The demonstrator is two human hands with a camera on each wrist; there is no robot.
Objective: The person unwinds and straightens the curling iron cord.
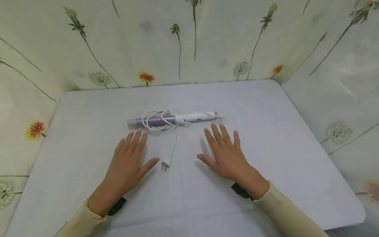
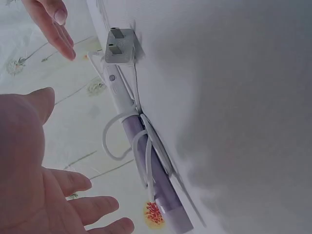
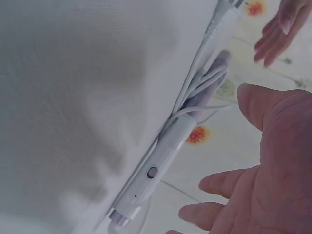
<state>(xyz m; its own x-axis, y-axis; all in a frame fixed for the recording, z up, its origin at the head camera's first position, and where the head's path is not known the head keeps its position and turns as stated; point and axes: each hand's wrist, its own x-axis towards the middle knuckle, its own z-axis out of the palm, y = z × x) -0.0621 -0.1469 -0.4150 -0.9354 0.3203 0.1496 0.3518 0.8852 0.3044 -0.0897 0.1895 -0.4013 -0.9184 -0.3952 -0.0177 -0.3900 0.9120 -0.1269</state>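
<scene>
A curling iron point(image 1: 195, 117) with a white handle and a purple barrel point(image 2: 168, 192) lies crosswise on the white-covered table. Its handle points right, and a small button point(image 3: 152, 172) shows on it. Loops of white cord point(image 1: 148, 115) wrap the barrel. The cord's free end runs toward the near side to a two-pin plug point(image 1: 166, 161). My left hand point(image 1: 125, 164), palm down with fingers spread, is in front of the barrel, its thumb pointing at the plug. To the right, my right hand point(image 1: 229, 158) spreads its fingers near the handle's end. Both hands hold nothing.
The table point(image 1: 296, 158) has a white cover and rounded corners. A flower-printed curtain point(image 1: 213, 42) surrounds its back and sides. Dark bands point(image 1: 116, 206) show at both wrists, below beige sleeves point(image 1: 288, 210).
</scene>
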